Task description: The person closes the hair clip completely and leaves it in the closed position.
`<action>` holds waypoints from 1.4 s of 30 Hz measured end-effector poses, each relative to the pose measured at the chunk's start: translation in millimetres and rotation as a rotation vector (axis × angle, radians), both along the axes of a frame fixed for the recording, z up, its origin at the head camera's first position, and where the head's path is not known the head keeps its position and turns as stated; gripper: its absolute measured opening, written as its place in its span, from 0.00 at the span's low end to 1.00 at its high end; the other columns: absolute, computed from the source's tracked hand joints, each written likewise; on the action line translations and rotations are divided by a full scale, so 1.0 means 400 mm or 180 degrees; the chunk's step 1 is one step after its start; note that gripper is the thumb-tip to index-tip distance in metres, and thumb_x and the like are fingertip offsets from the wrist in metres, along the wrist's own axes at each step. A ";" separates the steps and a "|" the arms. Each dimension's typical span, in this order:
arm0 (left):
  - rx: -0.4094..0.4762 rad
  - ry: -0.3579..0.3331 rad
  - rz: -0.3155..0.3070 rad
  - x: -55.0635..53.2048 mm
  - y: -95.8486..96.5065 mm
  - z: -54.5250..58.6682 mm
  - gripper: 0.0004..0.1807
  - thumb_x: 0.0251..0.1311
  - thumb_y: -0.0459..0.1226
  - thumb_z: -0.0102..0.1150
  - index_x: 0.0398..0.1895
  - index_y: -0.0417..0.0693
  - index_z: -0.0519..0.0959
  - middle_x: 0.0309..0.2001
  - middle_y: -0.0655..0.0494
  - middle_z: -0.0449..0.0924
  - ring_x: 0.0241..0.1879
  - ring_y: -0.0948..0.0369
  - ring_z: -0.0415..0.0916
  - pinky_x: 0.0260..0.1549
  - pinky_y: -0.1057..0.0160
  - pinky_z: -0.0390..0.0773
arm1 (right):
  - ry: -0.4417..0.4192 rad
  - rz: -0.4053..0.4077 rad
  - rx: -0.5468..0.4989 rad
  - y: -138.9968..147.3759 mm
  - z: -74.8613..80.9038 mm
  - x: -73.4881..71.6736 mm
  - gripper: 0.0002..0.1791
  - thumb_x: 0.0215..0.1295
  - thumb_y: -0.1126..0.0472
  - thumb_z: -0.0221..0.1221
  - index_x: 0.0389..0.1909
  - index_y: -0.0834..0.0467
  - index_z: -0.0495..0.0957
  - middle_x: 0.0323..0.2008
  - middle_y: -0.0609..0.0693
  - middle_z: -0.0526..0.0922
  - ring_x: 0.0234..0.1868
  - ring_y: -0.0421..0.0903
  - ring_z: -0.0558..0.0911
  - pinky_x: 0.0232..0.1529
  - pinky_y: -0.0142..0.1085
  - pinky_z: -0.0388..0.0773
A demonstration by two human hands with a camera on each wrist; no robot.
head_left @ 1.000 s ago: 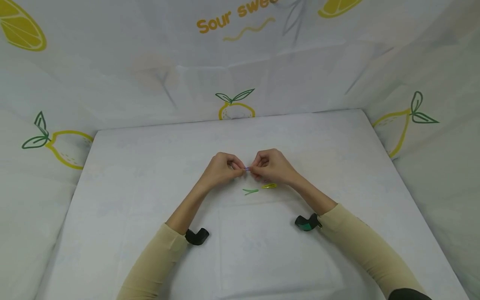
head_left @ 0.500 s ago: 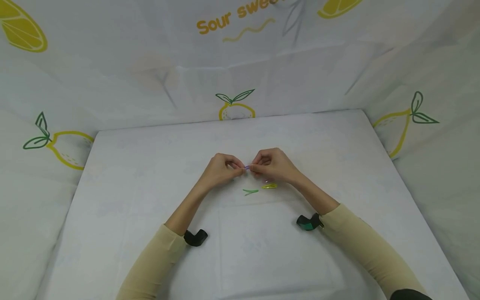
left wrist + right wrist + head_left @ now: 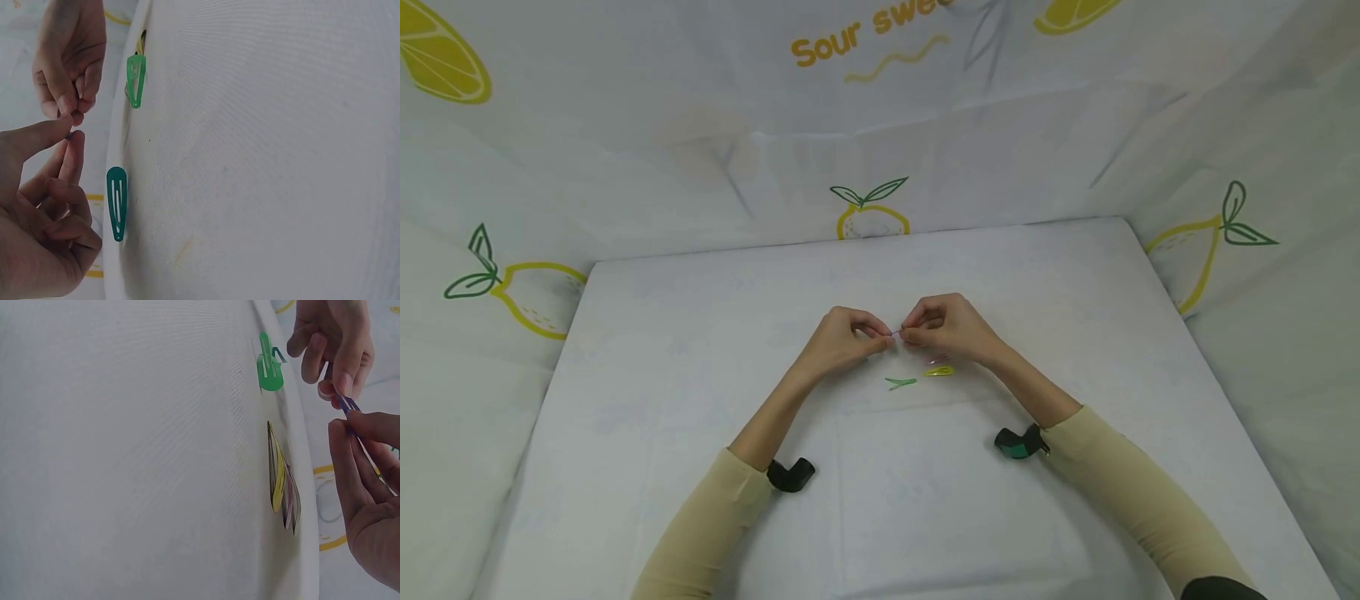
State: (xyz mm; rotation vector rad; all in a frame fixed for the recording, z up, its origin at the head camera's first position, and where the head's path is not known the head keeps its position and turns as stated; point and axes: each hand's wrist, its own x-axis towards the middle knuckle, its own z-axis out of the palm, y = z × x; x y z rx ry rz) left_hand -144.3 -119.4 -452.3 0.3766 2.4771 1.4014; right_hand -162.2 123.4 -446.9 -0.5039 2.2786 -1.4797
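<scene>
A narrow purple snap hair clip [image 3: 350, 404] is stretched between both hands, raised above the white table. My left hand [image 3: 852, 337] pinches one end between thumb and finger. The other end sits between the thumb and finger of my right hand [image 3: 951, 331]; fingertips cover much of the clip. Below them on the table lie a light green hair clip [image 3: 901, 383], a yellow hair clip [image 3: 938, 372] and a pinkish one [image 3: 939, 360] beside the yellow. A teal hair clip [image 3: 117, 203] shows in the left wrist view, near the left hand.
The white table [image 3: 700, 375] has a lemon-print cloth [image 3: 872, 150] standing along its back and sides. Dark wrist devices are strapped at the left cuff [image 3: 792, 475] and the right cuff [image 3: 1021, 442].
The purple clip has turned from showing its width to a thin edge. My right hand has risen very slightly, uncovering more of the pinkish clip. The clips on the table stay put.
</scene>
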 end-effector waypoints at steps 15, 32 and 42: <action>0.0021 0.0033 -0.0053 -0.004 -0.006 0.004 0.07 0.65 0.41 0.73 0.38 0.48 0.93 0.36 0.53 0.91 0.34 0.62 0.77 0.33 0.66 0.72 | 0.0135 -0.0009 -0.0027 0.000 -0.002 -0.002 0.04 0.69 0.65 0.72 0.41 0.62 0.91 0.42 0.58 0.94 0.40 0.53 0.94 0.40 0.36 0.89; 0.0209 -0.0141 -0.0099 -0.002 -0.007 0.002 0.08 0.65 0.41 0.73 0.40 0.45 0.92 0.36 0.51 0.92 0.33 0.62 0.79 0.35 0.64 0.75 | 0.0079 -0.0038 -0.0070 0.007 -0.004 -0.001 0.08 0.67 0.64 0.74 0.45 0.61 0.91 0.44 0.58 0.93 0.41 0.43 0.92 0.44 0.32 0.88; 0.0161 -0.0138 0.0002 0.001 -0.012 0.002 0.07 0.64 0.41 0.76 0.39 0.47 0.93 0.35 0.52 0.90 0.31 0.62 0.76 0.33 0.64 0.71 | -0.0004 0.0018 -0.0091 0.013 -0.007 0.000 0.15 0.69 0.63 0.73 0.54 0.63 0.89 0.46 0.61 0.93 0.44 0.50 0.94 0.43 0.30 0.88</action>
